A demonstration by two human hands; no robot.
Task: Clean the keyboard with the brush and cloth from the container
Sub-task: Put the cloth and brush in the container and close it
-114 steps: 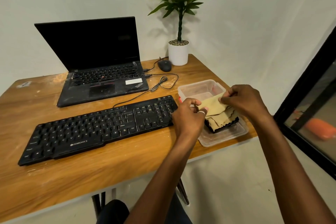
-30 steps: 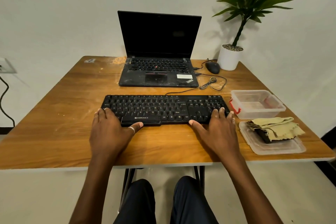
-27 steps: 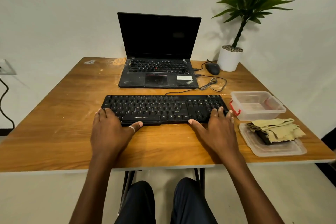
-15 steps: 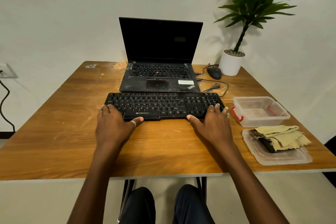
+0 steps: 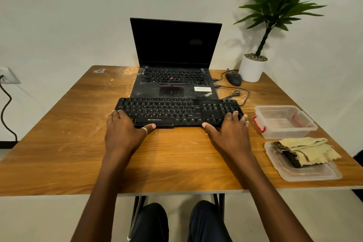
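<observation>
- My left hand lies flat at the near-left corner of the keyboard, fingers spread over the end and thumb against the front edge. It encloses nothing.
- My right hand mirrors it at the near-right corner, fingers on the number pad and thumb on the front edge. It too is spread flat, with nothing grasped.
- Judgement: the step in hand is squaring the keyboard on the surface before any cleaning starts. To do it well I would press evenly at both ends, slide rather than lift, and keep weight off the keys.
- Risk, as I judge it: the far edge sits just beside the laptop, and the cable is looped at the far right, so any push away could jam or snag.
- The cloth, yellow and crumpled, lies on the upturned lid to my right, well apart from my hands. A dark object, probably the brush, shows beneath it; I cannot confirm.
- The clear container, red clips on its sides, stands empty just beyond the lid.
- Keyboard condition: black, full size, level, long side facing me. Dust is not discernible from here.
</observation>
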